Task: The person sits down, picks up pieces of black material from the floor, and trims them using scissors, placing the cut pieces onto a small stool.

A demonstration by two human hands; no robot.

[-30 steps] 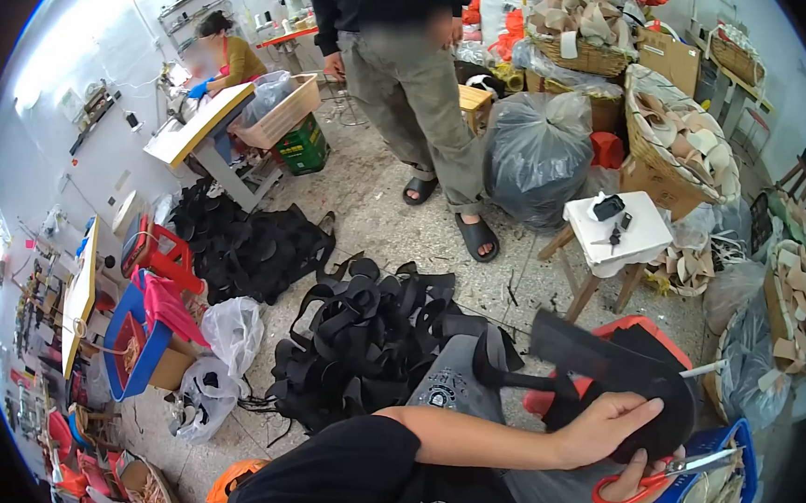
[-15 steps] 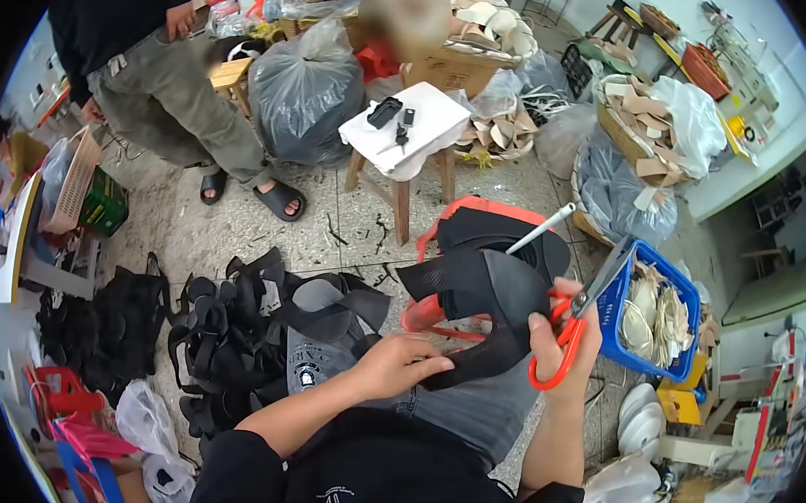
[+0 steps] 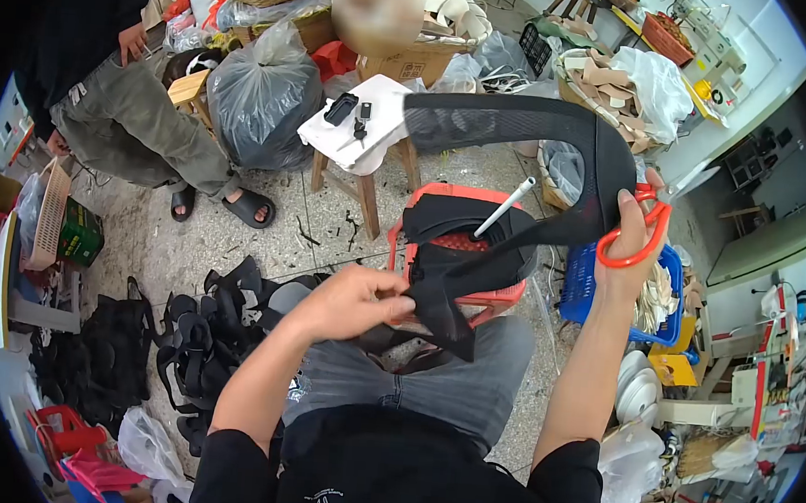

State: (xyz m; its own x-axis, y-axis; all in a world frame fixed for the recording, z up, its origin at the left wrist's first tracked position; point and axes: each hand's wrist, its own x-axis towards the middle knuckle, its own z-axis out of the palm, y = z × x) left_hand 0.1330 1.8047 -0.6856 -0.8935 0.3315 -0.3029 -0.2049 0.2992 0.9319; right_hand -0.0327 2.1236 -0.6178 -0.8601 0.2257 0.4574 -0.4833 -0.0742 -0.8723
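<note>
My right hand is closed around the red-handled scissors, their metal blades pointing up and right. Its thumb and fingers also grip a black curved piece with a long mesh band, resembling a visor. The mesh band stretches left from it, in front of the white-topped stool. A lower black strip runs down toward my left hand, whose thumb and forefinger close at its end. Just beyond, a red plastic stool bears a stack of black pieces and a white rod.
Black pieces lie heaped on the floor at left. A blue basket of pale pieces stands at right. Ahead are a wooden stool with a white top, a grey plastic bag and a standing person.
My right hand has moved up and right, spreading the black piece out with its mesh band raised. My left hand has shifted up and left. The view has swung slightly right.
</note>
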